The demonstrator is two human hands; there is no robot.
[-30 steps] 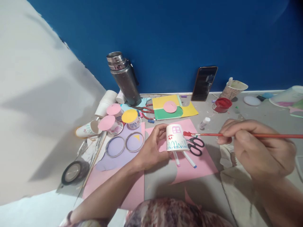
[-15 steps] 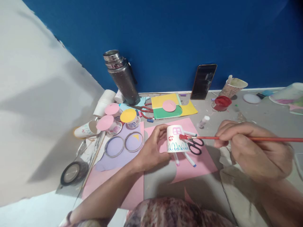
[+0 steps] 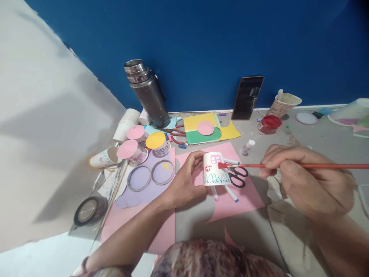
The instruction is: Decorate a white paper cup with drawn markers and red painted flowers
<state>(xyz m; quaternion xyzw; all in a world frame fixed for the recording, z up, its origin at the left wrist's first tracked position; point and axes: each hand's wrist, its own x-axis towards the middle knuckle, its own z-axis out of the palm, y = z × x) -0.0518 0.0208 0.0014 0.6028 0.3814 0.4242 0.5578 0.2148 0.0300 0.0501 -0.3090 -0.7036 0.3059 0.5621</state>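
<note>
Two grips are full: the left hand (image 3: 187,182) clasps the side of an upturned white cup (image 3: 213,169) over pink paper (image 3: 245,200); a paintbrush (image 3: 249,166), bristles at the cup's wall, is pinched in the right hand (image 3: 311,181).

Matt paper cup (image 3: 212,172) (smooth-looking)

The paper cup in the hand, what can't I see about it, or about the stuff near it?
All in the head view:
- The paper cup's inside and far side: hidden by its near wall.
- Some fingertips of the left hand: behind the cup.
- The scissors' blades: hidden behind the cup.
- The paintbrush's back end: cut off by the right edge.
</note>
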